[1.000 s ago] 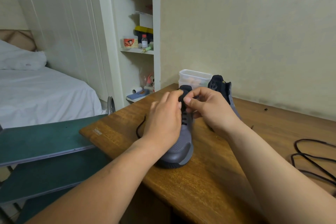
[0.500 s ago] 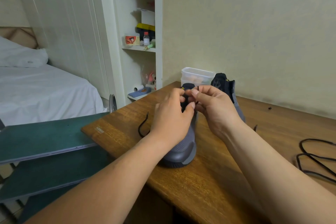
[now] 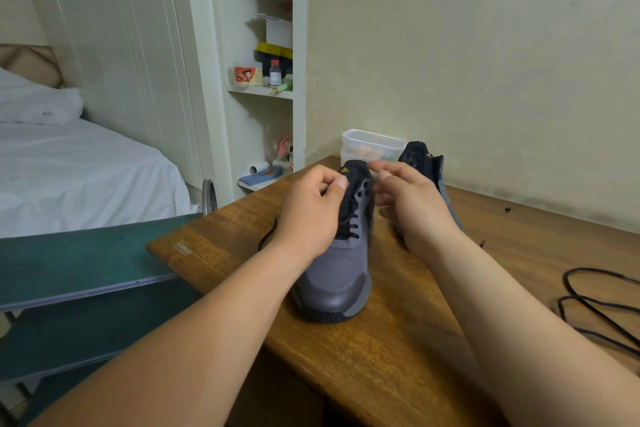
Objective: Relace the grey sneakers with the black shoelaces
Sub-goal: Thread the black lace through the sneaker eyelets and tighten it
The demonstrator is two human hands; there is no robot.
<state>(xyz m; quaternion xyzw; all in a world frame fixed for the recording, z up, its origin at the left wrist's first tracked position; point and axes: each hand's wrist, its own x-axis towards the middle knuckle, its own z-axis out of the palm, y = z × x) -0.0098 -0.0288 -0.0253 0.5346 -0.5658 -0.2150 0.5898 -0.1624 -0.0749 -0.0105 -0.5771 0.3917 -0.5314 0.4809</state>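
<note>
A grey sneaker (image 3: 339, 274) stands in the middle of the wooden table (image 3: 398, 364), toe towards me, with a black shoelace (image 3: 349, 218) crossed through its lower eyelets. My left hand (image 3: 311, 211) is beside the black tongue on the left, thumb and forefinger pinched on the lace; a loop of it trails out left of my wrist. My right hand (image 3: 412, 204) is on the right of the tongue, fingers curled and pinching the other lace end. The second grey sneaker (image 3: 420, 158) stands behind my right hand, mostly hidden.
A loose black shoelace (image 3: 595, 308) lies coiled at the table's right edge. A clear plastic container (image 3: 370, 146) sits at the back against the wall. Green boards (image 3: 79, 256) adjoin the table on the left, with a bed (image 3: 69, 177) and shelves (image 3: 263, 90) beyond.
My hands have moved apart from the top of the tongue, left hand to the left, right hand to the right, each drawing a lace end outward. The sneaker's laced front now shows.
</note>
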